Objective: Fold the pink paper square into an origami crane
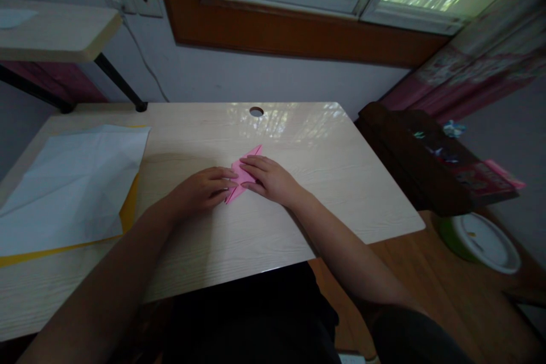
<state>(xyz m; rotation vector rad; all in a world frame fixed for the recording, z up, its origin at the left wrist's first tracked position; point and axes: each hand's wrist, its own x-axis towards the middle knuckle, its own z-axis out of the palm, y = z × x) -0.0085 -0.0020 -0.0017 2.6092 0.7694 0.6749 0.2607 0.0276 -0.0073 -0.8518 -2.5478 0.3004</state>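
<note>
A folded piece of pink paper [246, 173] lies on the desk in front of me, a slanted shape with pointed ends at the upper right and lower left. My left hand [205, 187] rests at its left side, fingers stretched out and their tips on the paper's edge. From the right, my right hand [273, 179] lies across the paper, its fingers extended flat on top and the thumb apart, lower down. Part of the paper is hidden under the fingers of both hands.
A large white sheet [77, 182] lies over a yellow sheet [129, 205] on the left of the pale desk [341, 182]. A raised shelf [55, 34] stands at the back left. Right of the desk are a dark wooden cabinet [409, 165] and a round bin [486, 243].
</note>
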